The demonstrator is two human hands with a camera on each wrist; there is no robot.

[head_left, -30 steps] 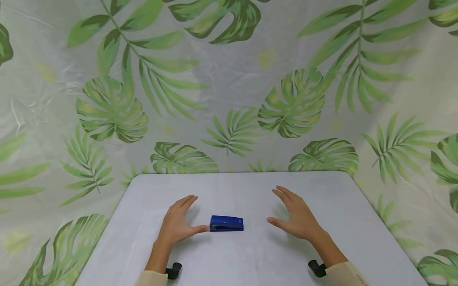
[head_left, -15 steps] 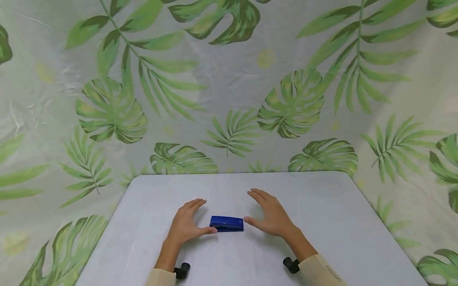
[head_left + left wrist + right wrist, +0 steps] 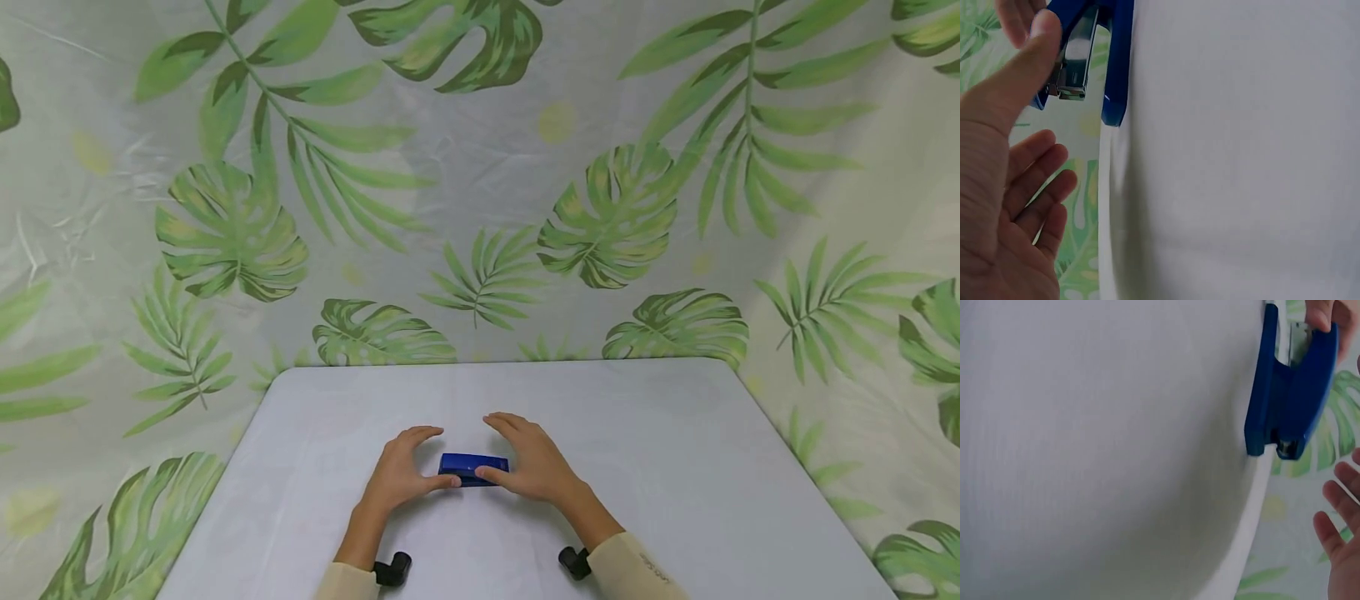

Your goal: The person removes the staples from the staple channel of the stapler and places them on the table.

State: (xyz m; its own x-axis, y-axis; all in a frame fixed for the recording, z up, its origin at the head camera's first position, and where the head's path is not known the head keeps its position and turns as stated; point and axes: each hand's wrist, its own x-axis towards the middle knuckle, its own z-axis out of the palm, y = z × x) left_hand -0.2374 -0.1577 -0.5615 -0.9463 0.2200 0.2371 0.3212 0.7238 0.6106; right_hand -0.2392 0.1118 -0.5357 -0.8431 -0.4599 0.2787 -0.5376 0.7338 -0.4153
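Observation:
A blue stapler rests on the white table, its upper arm and base spread into a narrow V. My left hand is at its left end, thumb in front and the other fingers extended beyond, not closed round it. At the right end my right hand has its thumb across the stapler's front and its fingers spread behind. In the left wrist view the stapler's metal magazine shows beside the left thumb; whether the thumb touches is hard to tell. The right wrist view shows the stapler's hinge end.
The white-covered table extends around the hands, its far edge meeting a leaf-patterned curtain. Small black devices sit at the left wrist and the right wrist.
My right hand has moved left from well apart to the stapler's right end. My left hand has shifted slightly right. The stapler has stayed in place.

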